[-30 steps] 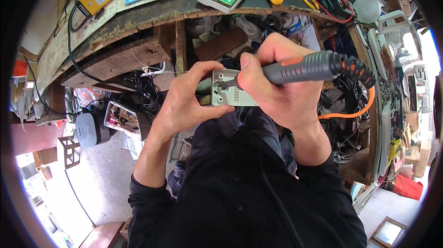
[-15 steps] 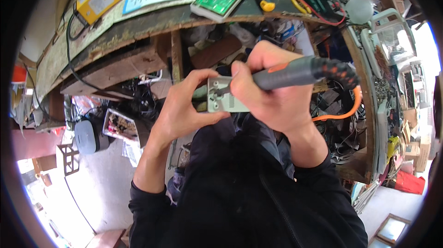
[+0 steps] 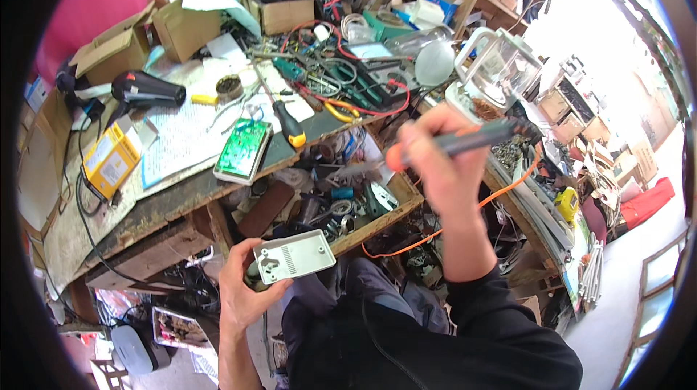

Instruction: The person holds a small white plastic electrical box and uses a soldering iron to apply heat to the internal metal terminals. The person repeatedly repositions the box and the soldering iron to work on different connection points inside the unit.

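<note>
My left hand [image 3: 243, 290] is closed around one end of a pale grey plastic case half [image 3: 305, 255], thumb below and fingers behind. Its open inner side faces up, showing vent slits, screw posts and an opening near the gripped end. To the right and farther off, my right hand [image 3: 444, 176] is wrapped around the grey and orange handle of a soldering iron [image 3: 475, 138]. The hand and iron are smeared by motion. The iron's tip points left over the open drawer, apart from the case half, and an orange cord [image 3: 501, 193] trails from the tool.
Beyond my left hand, a green circuit board [image 3: 245, 147] in a white shell lies by the bench edge, beside a yellow-and-black screwdriver [image 3: 290, 126]. A cluttered drawer [image 3: 396, 224] stands open below. Farther back are a hair dryer [image 3: 149, 89], a yellow box [image 3: 112, 163] and a clear jug [image 3: 501, 71].
The soldering iron has pulled away from the case half, up and to the right with my right hand. My view has lifted and swung right, showing more bench. My left hand still grips the case half.
</note>
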The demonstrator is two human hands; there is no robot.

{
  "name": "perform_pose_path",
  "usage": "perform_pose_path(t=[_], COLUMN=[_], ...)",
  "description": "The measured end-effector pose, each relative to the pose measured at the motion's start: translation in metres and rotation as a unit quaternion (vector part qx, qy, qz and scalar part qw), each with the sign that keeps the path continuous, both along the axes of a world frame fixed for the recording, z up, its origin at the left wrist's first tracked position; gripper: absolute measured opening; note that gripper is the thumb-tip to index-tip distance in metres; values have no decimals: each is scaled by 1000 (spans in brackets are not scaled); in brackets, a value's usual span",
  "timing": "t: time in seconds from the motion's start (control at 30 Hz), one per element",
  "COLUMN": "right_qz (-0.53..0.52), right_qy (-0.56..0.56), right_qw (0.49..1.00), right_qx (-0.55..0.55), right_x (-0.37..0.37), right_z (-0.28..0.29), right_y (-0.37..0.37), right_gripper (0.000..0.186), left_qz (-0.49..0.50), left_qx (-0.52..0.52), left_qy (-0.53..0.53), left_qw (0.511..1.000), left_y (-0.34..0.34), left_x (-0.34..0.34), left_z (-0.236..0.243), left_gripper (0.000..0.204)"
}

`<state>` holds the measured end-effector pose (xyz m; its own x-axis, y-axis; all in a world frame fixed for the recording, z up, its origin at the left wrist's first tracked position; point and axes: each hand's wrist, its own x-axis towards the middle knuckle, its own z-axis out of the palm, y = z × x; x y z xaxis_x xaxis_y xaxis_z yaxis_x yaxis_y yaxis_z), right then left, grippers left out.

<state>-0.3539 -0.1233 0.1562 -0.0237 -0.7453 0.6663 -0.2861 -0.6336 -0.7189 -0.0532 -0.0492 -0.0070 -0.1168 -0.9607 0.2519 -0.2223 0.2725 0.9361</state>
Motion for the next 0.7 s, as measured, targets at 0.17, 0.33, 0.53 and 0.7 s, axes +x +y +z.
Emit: perform_pose_path(t=[0.17,0.33,0.53,0.7], right_qz=[-123,-285,-233,-275], right_qy=[-14,127,58,146], right_qw=[989,938,970,950], right_qx=[-81,-152,-47,-17], right_x=[-51,-111,-101,-131], right_z=[77,133,149,132], right_y=[-59,-166,-254,-346], right_gripper=[31,45,24,27], left_qz=[34,63,96,97], left_qx=[24,39,25,35], left_qy=[90,192,243,225], left_qw=[995,979,965,969], left_y=[6,5,3,0], left_x=[4,-2,-3,-9], left_z=[-2,-4,-9,-4], left_gripper=[73,76,76,81])
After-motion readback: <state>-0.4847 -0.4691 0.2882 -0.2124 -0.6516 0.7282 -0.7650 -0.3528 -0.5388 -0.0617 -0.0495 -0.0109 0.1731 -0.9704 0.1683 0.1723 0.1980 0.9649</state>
